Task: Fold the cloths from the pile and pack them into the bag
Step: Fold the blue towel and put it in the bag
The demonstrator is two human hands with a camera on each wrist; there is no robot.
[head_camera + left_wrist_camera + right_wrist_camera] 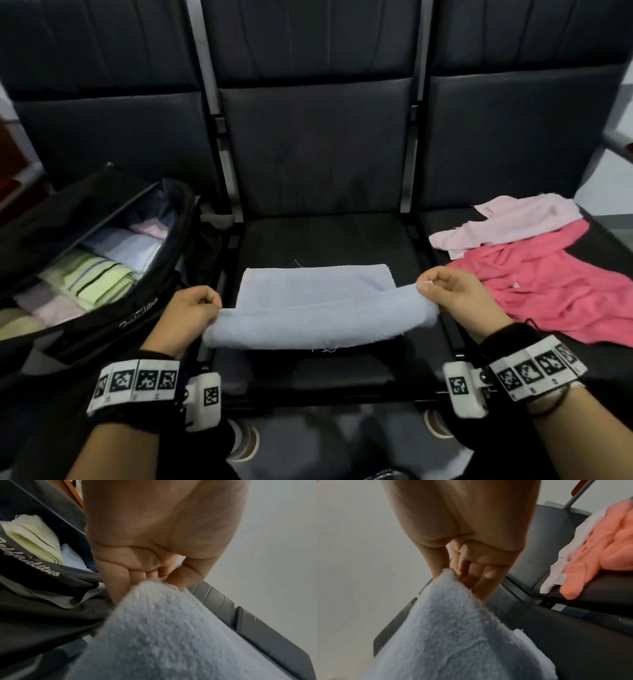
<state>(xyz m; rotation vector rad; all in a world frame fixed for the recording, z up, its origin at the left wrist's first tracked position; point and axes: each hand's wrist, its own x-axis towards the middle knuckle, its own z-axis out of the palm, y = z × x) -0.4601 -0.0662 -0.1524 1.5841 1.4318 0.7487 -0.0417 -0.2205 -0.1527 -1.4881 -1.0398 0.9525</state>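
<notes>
While fingers [180, 577] pinch corners, cloth [315, 301] edge lifts.

A cloth [315, 294] is lying on the middle seat [325, 236], stretched between the hands at 9 and 3 o'clock. The bag [102, 260] is sitting at 9 o'clock, folded cloths [92, 277] inside; the pile [534, 270] is lying at 3 o'clock.
</notes>
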